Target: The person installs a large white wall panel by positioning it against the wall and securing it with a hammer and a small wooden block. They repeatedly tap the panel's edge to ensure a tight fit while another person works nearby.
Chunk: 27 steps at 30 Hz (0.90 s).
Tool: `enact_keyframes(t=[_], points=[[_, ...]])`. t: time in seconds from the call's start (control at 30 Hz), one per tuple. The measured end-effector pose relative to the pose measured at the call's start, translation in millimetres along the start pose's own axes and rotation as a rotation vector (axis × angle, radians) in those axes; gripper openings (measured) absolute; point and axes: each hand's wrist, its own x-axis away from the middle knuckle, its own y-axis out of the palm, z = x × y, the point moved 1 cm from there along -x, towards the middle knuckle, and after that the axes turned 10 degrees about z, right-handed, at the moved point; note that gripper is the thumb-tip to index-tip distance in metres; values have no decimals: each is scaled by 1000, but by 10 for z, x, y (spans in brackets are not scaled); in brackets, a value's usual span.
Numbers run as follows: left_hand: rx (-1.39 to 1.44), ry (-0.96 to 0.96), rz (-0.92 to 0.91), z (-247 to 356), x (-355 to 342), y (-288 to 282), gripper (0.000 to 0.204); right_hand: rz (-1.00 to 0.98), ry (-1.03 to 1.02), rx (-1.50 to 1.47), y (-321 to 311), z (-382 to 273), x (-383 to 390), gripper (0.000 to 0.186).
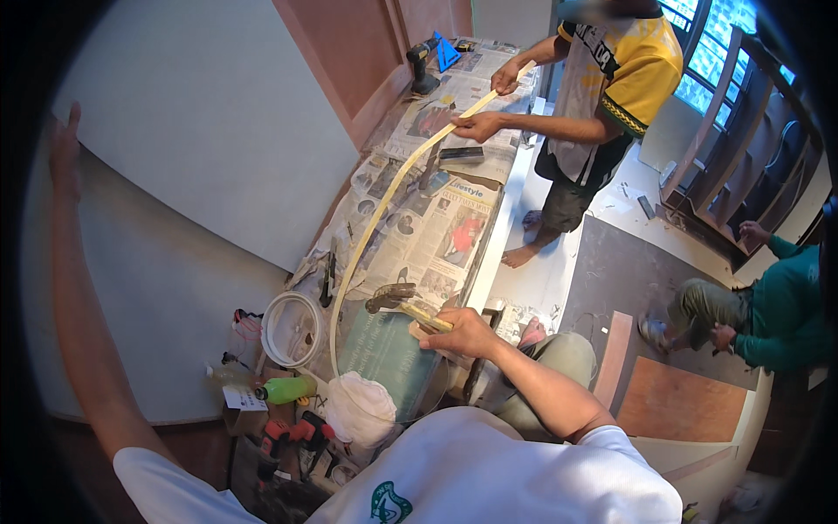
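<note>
In my right hand [464, 335], fingers closed, is a claw hammer [421, 313], its dark head pointing left over the newspaper-covered bench. A small light piece of wood [417, 331] shows beside the handle, by my fingers. At the far left my left arm is raised. My left hand [65, 157] lies against the edge of a large white panel [227, 105], fingers stretched upward. A long, pale yellow strip [384, 199] curves over the bench. Its far end is held in both hands [480, 127] of a co-worker in a yellow and white shirt.
On the newspapers [454, 231] lie a drill [422, 65], a blue triangular square [447, 54] and a dark block [462, 155]. Nearer are a white roll [292, 329], a green bottle [286, 389], a white cloth bundle [360, 409] and red power tools [297, 432]. A person in green [786, 306] sits at right.
</note>
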Motion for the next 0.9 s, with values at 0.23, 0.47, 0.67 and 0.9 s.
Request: enact_keyframes(t=[0.23, 0.47, 0.67, 0.9], points=[[-145, -231, -205, 301, 782, 81, 112, 113, -37, -58, -15, -248, 61, 40], [408, -73, -1414, 2574, 3338, -87, 81, 424, -2, -548, 70, -1234, 127, 33], [980, -392, -1302, 2942, 4132, -367, 37, 554, -183, -663, 146, -2098, 20, 32], [1222, -569, -985, 2645, 3515, -414, 29, 550, -383, -246, -12, -3002, -393, 48]])
